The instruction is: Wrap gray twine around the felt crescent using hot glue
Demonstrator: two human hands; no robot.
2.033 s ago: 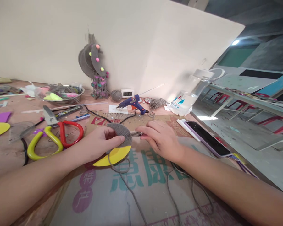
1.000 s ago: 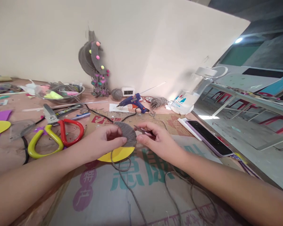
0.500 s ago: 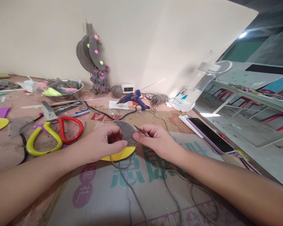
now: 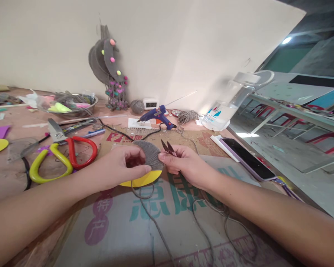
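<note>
My left hand [image 4: 119, 165] grips a rounded yellow piece [image 4: 146, 178], its upper part covered with close rows of grey yarn [image 4: 152, 155]. Thumb on the near side, fingers curl behind it. In my right hand [image 4: 190, 165] is a small pair of thread snips [image 4: 168, 148], its two dark pointed blades apart and angled up to the left. The right thumb comes close to the right edge of the yarn rows; whether it touches cannot be made out. A loose yarn strand [image 4: 155, 221] hangs from the piece and runs toward me over the cardboard [image 4: 122, 233].
Beyond my hands lie a blue glue gun [image 4: 158, 115], a yarn ball [image 4: 137, 106] and a yarn bundle [image 4: 187, 116]. Large scissors [image 4: 62, 148] and a bowl [image 4: 93, 104] are left. A phone [image 4: 247, 157] and water bottle [image 4: 233, 102] stand along the right edge.
The snips have turned upward and their blades now show spread apart. My right hand has shifted slightly, while my left hand keeps its grip on the yellow piece.
</note>
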